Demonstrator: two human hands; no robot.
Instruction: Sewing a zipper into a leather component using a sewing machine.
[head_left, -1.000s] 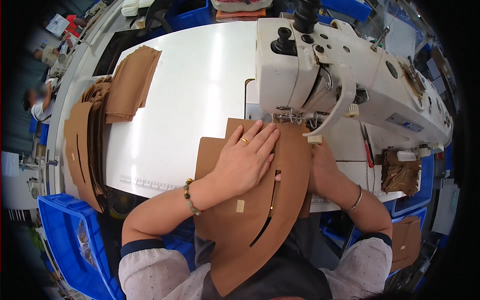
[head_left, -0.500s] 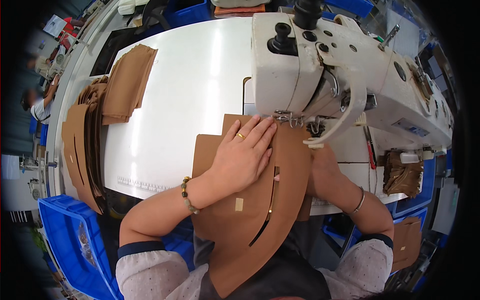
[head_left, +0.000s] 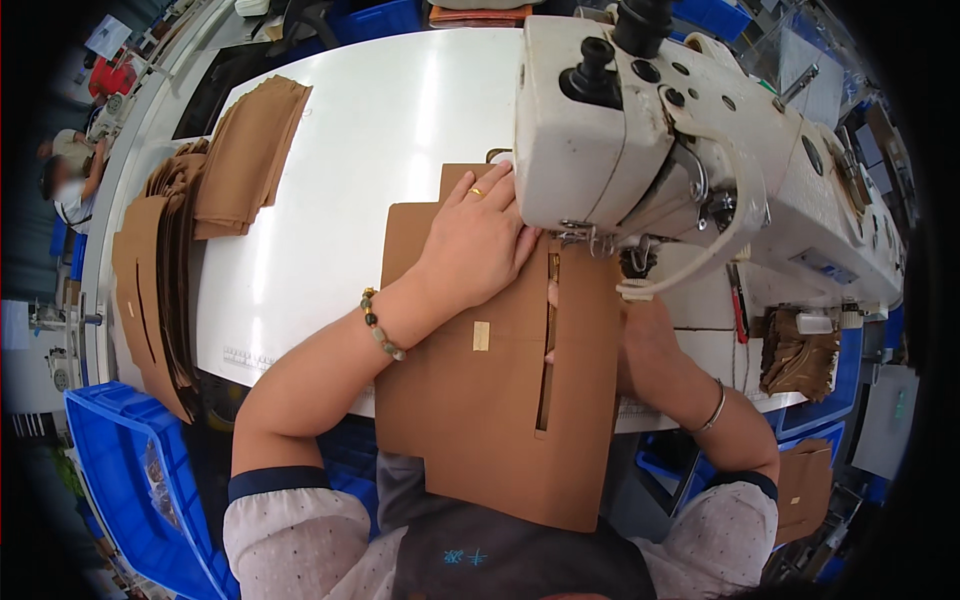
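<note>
A large brown panel with a long slot lies under the sewing machine and hangs over the table's front edge toward me. My left hand rests flat on its upper part, fingers stretched out beside the machine head, a ring on one finger. At the panel's right edge, my right hand reaches underneath and holds it from below. Some of its fingertips show through the slot; the rest are hidden by the panel and the machine's guard. A small pale sticker sits left of the slot.
Stacked brown pieces stand at the table's left, beside another brown pile. A blue bin is at lower left. To the right lie a red-handled tool and bundled brown pieces. Another person sits far left.
The panel has turned so its slot runs nearly straight toward me, and its lower end has swung right. My left hand has slid forward and left with it.
</note>
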